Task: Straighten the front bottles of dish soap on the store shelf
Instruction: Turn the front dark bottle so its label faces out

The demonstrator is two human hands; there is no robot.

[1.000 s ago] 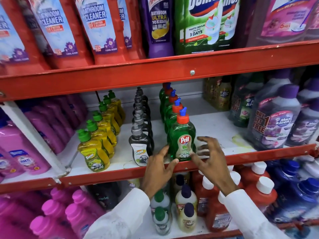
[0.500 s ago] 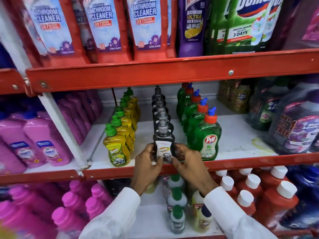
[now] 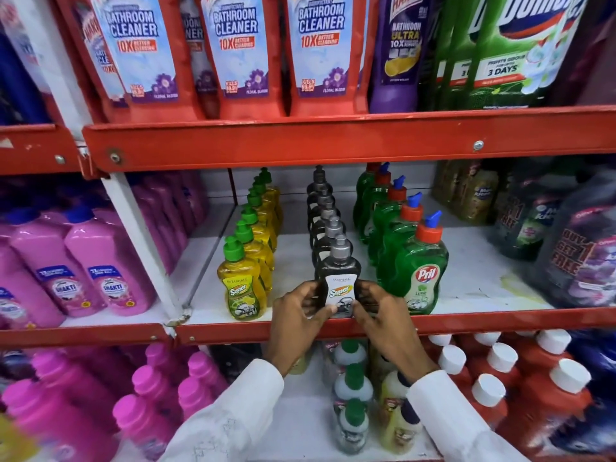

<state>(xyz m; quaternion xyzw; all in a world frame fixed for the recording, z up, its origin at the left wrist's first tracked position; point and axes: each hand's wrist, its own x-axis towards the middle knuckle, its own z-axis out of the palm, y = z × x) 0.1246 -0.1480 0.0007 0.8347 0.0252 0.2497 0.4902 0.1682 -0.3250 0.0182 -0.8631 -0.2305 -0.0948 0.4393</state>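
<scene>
Black plastic sits between your palms — the front Patanjali Super dish soap bottle (image 3: 339,285) stands upright at the red front lip of the middle shelf (image 3: 500,320); your left hand (image 3: 296,323) curls its fingers round the bottle's left side; your right hand (image 3: 386,323) does likewise on the right — both closed on it; the yellow Super bottle (image 3: 241,288) stands nearby on its left, the green Pril bottle (image 3: 421,275) just beside on its right.
</scene>
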